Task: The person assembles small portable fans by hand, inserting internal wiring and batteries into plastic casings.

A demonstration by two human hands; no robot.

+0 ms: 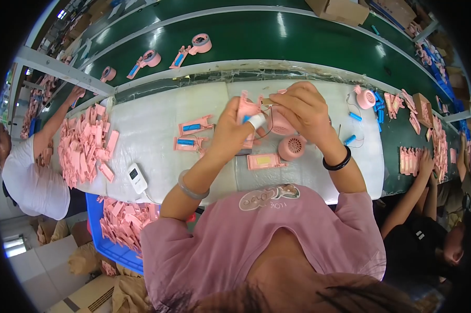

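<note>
My left hand (230, 128), its thumb wrapped in white, is closed round a pink plastic fan handle shell (246, 107) with a bit of blue inside. The fingers of my right hand (304, 110) pinch a small flat brownish piece (267, 102) at the shell's upper end, and thin dark wires hang from there. Just under my right hand is a pink round fan head (281, 122), partly hidden by the fingers. Nearer to me lies another fan head with a round grille (291, 148), beside a pink handle shell with a yellowish inset (264, 160).
Two pink shells with blue batteries (192, 127) lie left of my hands. Farther left are a heap of pink shells (86, 141) and a white device (136, 178). A blue crate (121, 255) of pink parts stands below. Fans rest on the green belt (235, 39). Co-workers sit on both sides.
</note>
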